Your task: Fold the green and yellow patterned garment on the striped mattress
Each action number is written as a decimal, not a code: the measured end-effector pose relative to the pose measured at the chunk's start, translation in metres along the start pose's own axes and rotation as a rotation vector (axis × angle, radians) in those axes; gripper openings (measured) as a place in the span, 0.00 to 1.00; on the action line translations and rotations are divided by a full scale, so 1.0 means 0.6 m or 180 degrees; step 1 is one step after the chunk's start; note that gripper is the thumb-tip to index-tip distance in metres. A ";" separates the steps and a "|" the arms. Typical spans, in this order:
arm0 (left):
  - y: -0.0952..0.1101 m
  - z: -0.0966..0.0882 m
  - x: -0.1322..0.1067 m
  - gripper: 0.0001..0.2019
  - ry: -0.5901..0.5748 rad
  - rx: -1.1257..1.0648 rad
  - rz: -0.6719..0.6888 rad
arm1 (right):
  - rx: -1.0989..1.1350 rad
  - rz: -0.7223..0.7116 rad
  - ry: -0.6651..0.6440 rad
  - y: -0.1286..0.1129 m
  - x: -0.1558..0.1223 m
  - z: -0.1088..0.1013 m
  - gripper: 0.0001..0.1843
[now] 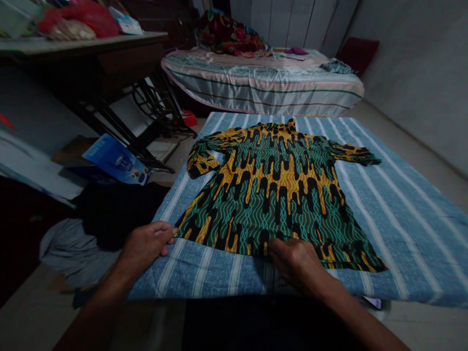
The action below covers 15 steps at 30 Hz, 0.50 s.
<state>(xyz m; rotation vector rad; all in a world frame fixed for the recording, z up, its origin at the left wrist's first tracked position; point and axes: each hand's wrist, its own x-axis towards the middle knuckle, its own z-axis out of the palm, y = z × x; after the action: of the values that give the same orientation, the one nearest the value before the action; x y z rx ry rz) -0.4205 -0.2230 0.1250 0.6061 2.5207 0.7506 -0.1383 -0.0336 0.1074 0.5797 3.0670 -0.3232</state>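
Observation:
A patterned blouse (278, 190) in black, green and yellow lies spread on a table with a blue, white-striped cloth (398, 229). Its collar points away from me and its hem faces me. The left sleeve is bent back on itself, while the right one stretches outward. My left hand (151, 241) pinches the hem's left corner between thumb and fingers. At the middle of the hem, my right hand (294, 258) is closed on the fabric edge, its fingertips partly hidden behind the knuckles. The hem's right corner lies flat on the cloth.
Beyond the table stands a bed (263, 83) with a red floral blanket (234, 36). At left are a treadle sewing table (109, 53), a blue box (117, 158) and a heap of dark and grey clothes (76, 248). A wall (420, 68) runs along the right.

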 end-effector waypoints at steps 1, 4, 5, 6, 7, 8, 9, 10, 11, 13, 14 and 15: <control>-0.001 0.000 0.000 0.10 -0.0012 -0.0010 -0.0041 | -0.0046 0.0037 -0.0003 0.011 -0.010 0.001 0.09; -0.003 0.002 0.001 0.09 -0.0049 -0.0077 -0.0160 | -0.0110 0.0020 -0.0036 0.034 -0.031 0.011 0.10; -0.003 0.002 0.001 0.09 -0.0062 -0.0085 -0.0146 | -0.0127 0.0013 -0.0041 0.038 -0.036 0.016 0.10; -0.004 0.002 0.001 0.10 -0.0063 -0.0092 -0.0130 | -0.0146 0.0011 -0.0045 0.040 -0.039 0.020 0.11; -0.004 0.002 0.001 0.10 -0.0051 -0.0094 -0.0112 | -0.0168 0.0016 -0.0053 0.042 -0.041 0.025 0.11; -0.004 0.003 0.002 0.11 -0.0046 -0.0096 -0.0094 | -0.0194 0.0036 -0.0057 0.043 -0.041 0.028 0.11; -0.004 0.003 0.002 0.12 -0.0032 -0.0108 -0.0069 | -0.0222 0.0073 -0.0064 0.043 -0.041 0.031 0.11; -0.004 0.003 0.002 0.13 -0.0007 -0.0123 -0.0046 | -0.0249 0.0113 -0.0083 0.042 -0.039 0.032 0.10; -0.004 0.003 0.002 0.15 0.0015 -0.0138 -0.0027 | -0.0272 0.0156 -0.0117 0.042 -0.038 0.032 0.10; -0.002 0.003 0.002 0.18 0.0048 -0.0149 -0.0025 | -0.0288 0.0219 -0.0213 0.040 -0.035 0.030 0.10; -0.001 0.003 0.002 0.19 0.0067 -0.0140 -0.0036 | -0.0283 0.0231 -0.0259 0.039 -0.034 0.029 0.10; 0.000 0.003 0.002 0.19 0.0082 -0.0126 -0.0045 | -0.0271 0.0239 -0.0282 0.038 -0.034 0.028 0.10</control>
<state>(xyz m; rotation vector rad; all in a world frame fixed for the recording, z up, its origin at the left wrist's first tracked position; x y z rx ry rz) -0.4205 -0.2214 0.1232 0.5681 2.5247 0.8059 -0.1115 -0.0235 0.0873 0.6561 2.9485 -0.2099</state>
